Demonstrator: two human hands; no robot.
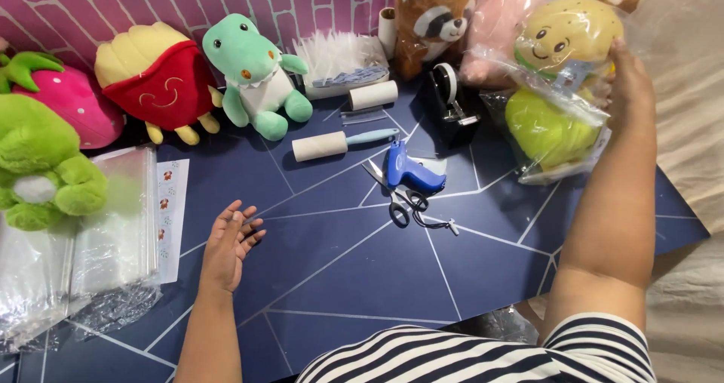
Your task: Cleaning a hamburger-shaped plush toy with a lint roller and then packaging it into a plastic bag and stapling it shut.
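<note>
Striped sleeve [490, 356], crinkly bagged plush [562, 81].

Toy-packing table: plush toys [256, 73], clear bags [113, 224]

L hand [230, 241] flat, palm down, fingers spread, arm extended fwd. R hand [630, 73] raised far right, forearm stretched out, fingers curled in a grip.
</note>
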